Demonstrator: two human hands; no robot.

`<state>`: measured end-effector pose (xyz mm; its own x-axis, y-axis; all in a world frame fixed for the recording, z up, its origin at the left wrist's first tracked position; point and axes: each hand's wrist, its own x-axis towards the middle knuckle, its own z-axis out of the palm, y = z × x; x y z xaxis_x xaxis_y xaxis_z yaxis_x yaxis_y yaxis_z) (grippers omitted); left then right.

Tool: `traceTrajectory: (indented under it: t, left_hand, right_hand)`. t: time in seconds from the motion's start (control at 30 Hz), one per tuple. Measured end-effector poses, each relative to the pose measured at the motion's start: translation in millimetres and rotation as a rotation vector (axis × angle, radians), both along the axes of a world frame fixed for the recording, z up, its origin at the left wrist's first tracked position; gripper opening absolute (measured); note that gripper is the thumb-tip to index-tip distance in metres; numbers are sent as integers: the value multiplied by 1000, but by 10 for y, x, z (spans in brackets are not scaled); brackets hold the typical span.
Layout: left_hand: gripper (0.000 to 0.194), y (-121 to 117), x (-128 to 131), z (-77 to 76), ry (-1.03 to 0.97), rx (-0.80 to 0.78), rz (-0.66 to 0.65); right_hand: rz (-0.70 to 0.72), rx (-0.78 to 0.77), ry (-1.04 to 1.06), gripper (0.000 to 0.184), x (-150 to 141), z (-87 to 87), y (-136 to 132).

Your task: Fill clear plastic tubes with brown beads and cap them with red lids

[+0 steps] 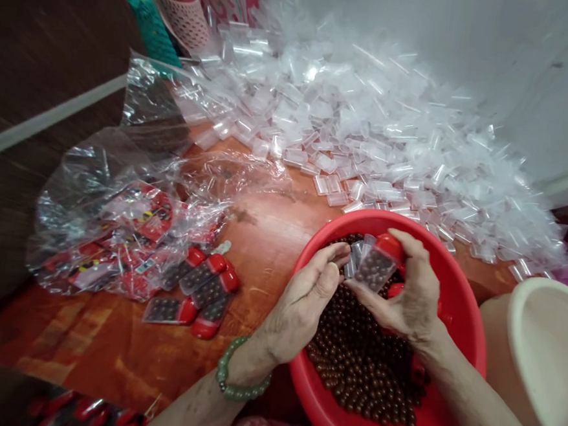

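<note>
A red basin (466, 316) holds a heap of small brown balls (365, 374). Above it, my right hand (411, 300) grips a small clear packet with a red cap (380, 262), filled with brown balls. My left hand (307, 299), with a green bead bracelet on the wrist, pinches the empty clear packets (355, 257) at the filled one's open end. Several filled packets with red caps (200, 291) lie on the reddish floor to the left.
A large heap of empty clear packets (368, 128) covers the floor behind the basin. A crumpled clear plastic bag with red printed cards (127, 228) lies at the left. A cream plastic stool (547, 348) stands right. Dark wooden furniture (39, 92) fills the left.
</note>
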<state>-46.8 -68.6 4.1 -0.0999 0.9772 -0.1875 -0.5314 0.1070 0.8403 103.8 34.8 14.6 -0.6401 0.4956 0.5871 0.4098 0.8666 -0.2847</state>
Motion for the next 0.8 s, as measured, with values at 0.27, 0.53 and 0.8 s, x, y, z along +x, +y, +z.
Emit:
traceTrajectory:
  t: [0.27, 0.53, 0.8]
  left_hand:
    - [45, 27, -71, 10, -17, 94, -197]
    - [37, 39, -82, 41, -29, 93, -212]
    - [32, -52, -72, 53, -72, 79, -8]
  right_hand:
    - [128, -84, -43, 74, -33, -31, -31]
    - [227, -124, -86, 85, 13, 16, -42]
    - [93, -216, -293, 68, 269, -15, 170]
